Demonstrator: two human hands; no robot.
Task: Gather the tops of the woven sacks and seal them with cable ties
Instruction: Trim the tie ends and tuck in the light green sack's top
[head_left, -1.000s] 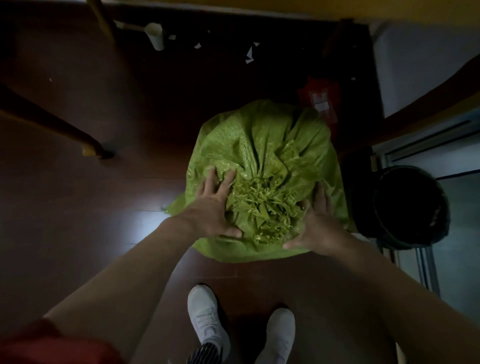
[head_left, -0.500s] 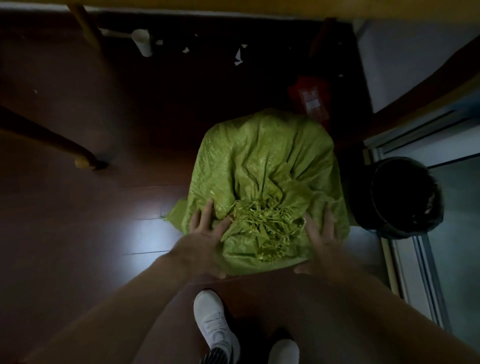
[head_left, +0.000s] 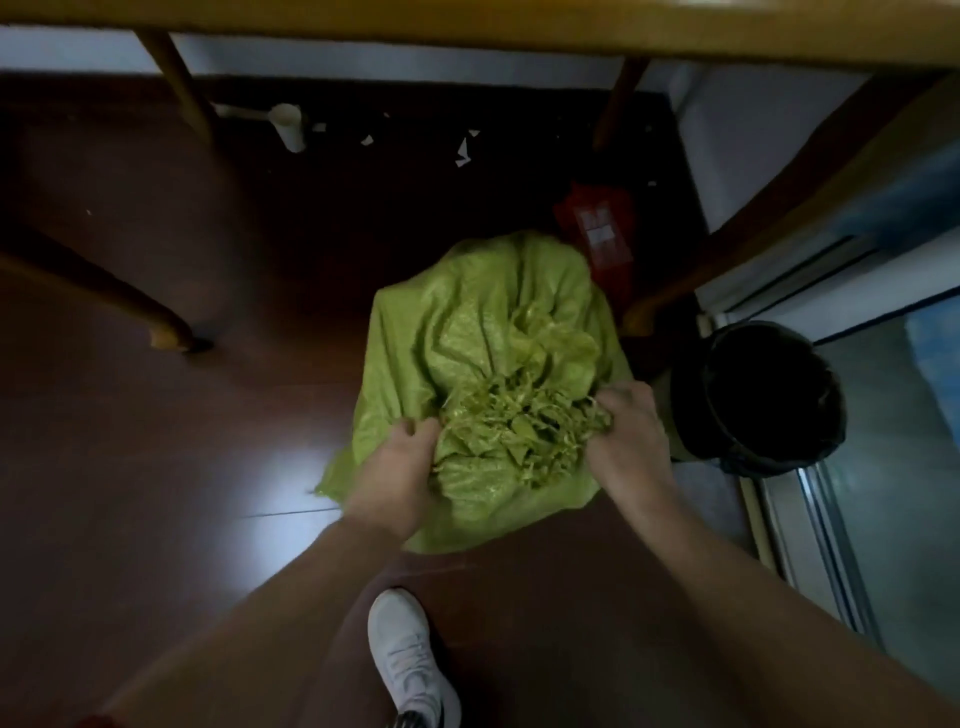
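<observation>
The left hand (head_left: 397, 470) at nine o'clock and right hand (head_left: 626, 436) at three clutch the sack (head_left: 483, 322) top, bunching it for tying.

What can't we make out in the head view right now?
- Inside the sack: covered by its own gathered fabric.
- Fingertips of the left hand and right hand: buried in the frayed top they grip.
- Any cable tie: none visible; folds or hands could hide one.
- The red pack: dim, label unreadable, lower part behind the sack.
- Inside the bin: too dark.
</observation>
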